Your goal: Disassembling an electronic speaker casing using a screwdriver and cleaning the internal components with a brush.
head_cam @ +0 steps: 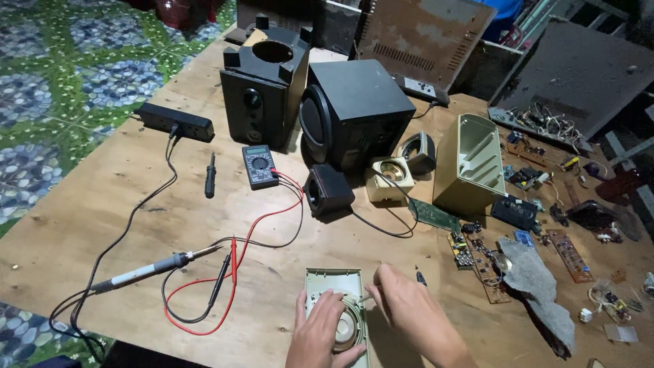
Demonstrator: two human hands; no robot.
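Observation:
A beige speaker housing lies flat on the plywood table at the near edge, with a round speaker driver set in it. My left hand rests on the driver and steadies the housing. Just to the right, my right hand holds a thin tool whose dark end pokes out past the fingers, while its tip near the housing's right edge is hidden by my fingers.
A soldering iron and red and black probe leads lie to the left, wired to a multimeter. Black speaker boxes, a screwdriver, a power strip, a beige shell, circuit boards and a grey rag crowd the table.

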